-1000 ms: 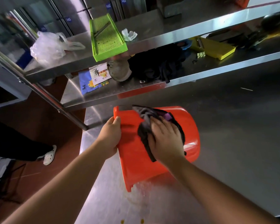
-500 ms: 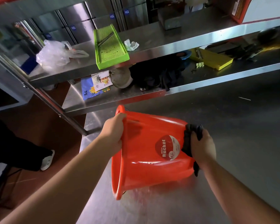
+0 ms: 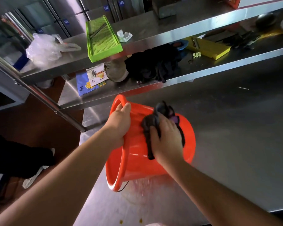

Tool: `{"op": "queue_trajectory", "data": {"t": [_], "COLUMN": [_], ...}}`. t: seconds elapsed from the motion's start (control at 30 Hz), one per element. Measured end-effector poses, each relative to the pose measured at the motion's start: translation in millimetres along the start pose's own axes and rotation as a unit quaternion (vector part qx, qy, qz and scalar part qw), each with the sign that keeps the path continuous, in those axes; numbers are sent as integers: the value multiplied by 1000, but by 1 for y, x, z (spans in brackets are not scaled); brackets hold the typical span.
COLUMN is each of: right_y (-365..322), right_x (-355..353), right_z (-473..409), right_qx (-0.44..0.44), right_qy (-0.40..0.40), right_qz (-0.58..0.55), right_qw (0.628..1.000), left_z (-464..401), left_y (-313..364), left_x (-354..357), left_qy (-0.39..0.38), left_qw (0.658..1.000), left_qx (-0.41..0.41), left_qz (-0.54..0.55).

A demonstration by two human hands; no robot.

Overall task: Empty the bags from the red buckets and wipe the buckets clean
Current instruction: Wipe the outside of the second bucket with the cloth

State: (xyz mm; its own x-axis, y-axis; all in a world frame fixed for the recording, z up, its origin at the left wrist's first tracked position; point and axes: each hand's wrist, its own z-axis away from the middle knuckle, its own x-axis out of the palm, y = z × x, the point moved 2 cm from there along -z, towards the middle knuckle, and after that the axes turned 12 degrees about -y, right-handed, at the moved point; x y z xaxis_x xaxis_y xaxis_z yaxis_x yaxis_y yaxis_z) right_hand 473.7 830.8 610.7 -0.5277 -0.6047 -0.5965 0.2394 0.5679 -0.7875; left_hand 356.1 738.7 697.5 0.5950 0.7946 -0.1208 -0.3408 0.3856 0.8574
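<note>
At far left a person's dark trouser leg (image 3: 15,157) and a pale shoe (image 3: 33,176) stand on the brown floor (image 3: 39,121). Above them, a clear plastic bag (image 3: 42,49) lies on the upper shelf (image 3: 153,38), with a green slicer (image 3: 101,41) to its right and a crumpled white tissue (image 3: 124,35) just beside that. On the lower shelf (image 3: 91,98) lie a blue sheet (image 3: 85,87) with a printed card (image 3: 96,75) on top, then a dark cloth heap (image 3: 153,66), then a yellow slicer (image 3: 207,48) further right.

The left hand (image 3: 119,124) grips the rim of the bucket (image 3: 137,157), its fingers (image 3: 121,108) curled over the rim's upper edge with the thumb outside. The red bucket lies on its side on the steel desk (image 3: 235,128), mouth turned left toward the desk's edge, its base to the right. A thin dark handle hangs below the rim. The desk under the bucket looks wet, and two small yellow spots sit near the desk's front edge.

The right hand (image 3: 167,139) rests on top of the bucket's outer wall, its fingers (image 3: 153,132) curled around a dark rag (image 3: 155,121) and pressing it against the red plastic. A purple patch shows in the rag beside the knuckles, and one end of the rag hangs down past the hand over the wall.
</note>
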Motion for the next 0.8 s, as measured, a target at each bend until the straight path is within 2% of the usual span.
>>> {"op": "queue_trajectory", "data": {"t": [0.1, 0.27, 0.33, 0.47, 0.53, 0.63, 0.73, 0.8], "right_y": [-45, -9, 21, 90, 119, 142, 145, 144], "right_x": [20, 15, 8, -3, -6, -7, -5, -3], "right_z": [12, 13, 12, 15, 16, 11, 3, -2], "right_qx": [-93, -109, -64, 108, 171, 289, 324, 335], "right_qy": [-28, -3, 20, 74, 76, 49, 37, 30], "right_qz": [-12, 77, 74, 49, -34, -154, -171, -169], "right_qw": [995, 991, 995, 990, 982, 944, 930, 927], "left_z": [-8, -18, -20, -21, -23, -28, -28, -28], "left_y": [5, 4, 7, 14, 15, 14, 17, 20], "left_x": [1, -4, -5, -5, -4, -8, -15, -21], "left_qy": [3, 12, 12, 31, 40, 70, 117, 120], "left_qw": [1000, 999, 999, 997, 997, 995, 988, 987], "left_qx": [-14, -28, -41, -53, -60, -73, -69, -65], "left_qz": [-28, 13, 20, 39, 41, 6, -79, -88]}}
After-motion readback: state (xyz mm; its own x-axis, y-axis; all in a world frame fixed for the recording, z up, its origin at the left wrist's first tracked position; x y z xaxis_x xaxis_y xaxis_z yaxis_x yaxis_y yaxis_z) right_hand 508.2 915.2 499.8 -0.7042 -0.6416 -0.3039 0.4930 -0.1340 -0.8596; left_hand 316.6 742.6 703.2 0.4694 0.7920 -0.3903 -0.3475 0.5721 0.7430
